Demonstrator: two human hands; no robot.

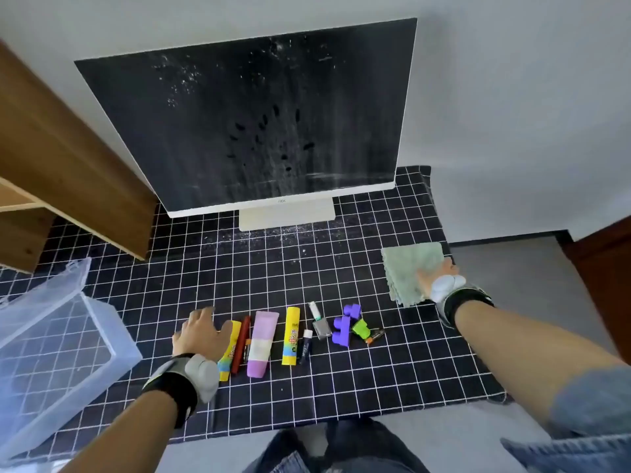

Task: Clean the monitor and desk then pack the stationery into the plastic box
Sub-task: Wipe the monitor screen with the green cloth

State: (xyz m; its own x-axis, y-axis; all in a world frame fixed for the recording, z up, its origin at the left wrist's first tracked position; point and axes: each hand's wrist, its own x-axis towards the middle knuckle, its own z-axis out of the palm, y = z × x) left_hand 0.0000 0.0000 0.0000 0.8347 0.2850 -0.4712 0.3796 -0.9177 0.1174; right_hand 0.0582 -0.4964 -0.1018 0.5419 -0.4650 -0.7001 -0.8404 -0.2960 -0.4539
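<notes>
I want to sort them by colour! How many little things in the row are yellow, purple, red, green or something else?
Yellow: 2, the tube by the left grip and the glue stick
Purple: 2, the soft tube and the block
Red: 1, the crayon
Green: 1, the small block
Other: 3
Total: 9

- Monitor (pixel 259 131): white frame and stand; black screen streaked and speckled white, with dark blotches.
- Desk cover (pixel 341 377): black with a white grid.
- Cloth (pixel 408 268): pale green.
- Plastic box (pixel 51 353): clear, bluish tint.
- Tube (pixel 260 343): lilac with a white band.
- Glue stick (pixel 291 336): yellow.
- Crayon (pixel 240 346): red.
- Building block (pixel 343 331): purple.
- Wrist straps: black and grey.
</notes>
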